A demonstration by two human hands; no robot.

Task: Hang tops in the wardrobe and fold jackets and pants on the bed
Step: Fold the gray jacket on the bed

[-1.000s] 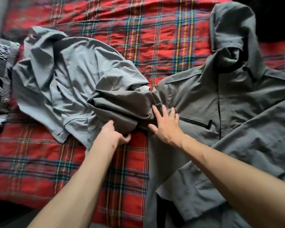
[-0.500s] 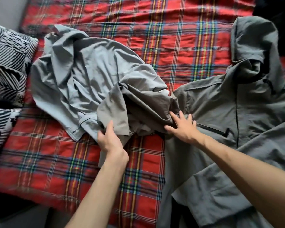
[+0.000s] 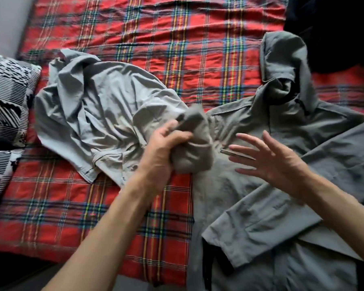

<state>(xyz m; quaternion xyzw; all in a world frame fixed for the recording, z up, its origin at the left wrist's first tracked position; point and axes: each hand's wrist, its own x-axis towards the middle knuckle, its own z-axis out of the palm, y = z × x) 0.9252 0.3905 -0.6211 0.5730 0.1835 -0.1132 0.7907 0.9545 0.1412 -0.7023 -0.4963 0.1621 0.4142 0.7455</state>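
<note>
Left hand (image 3: pixel 166 148) clenched round a wad of sleeve (image 3: pixel 198 162), right hand (image 3: pixel 277 162) spread wide, holding nothing.

The left fingers curl tight into the bunched sleeve at the jacket's shoulder; the right palm hovers above the chest zip (image 3: pixel 235 153), fingers straight and apart. The grey hooded jacket (image 3: pixel 303 127) lies front-up on the red plaid bedspread (image 3: pixel 177 49). A paler grey top (image 3: pixel 101 114) lies crumpled just beside it on the left, a black-and-white pillow (image 3: pixel 6 97) beyond.
</note>
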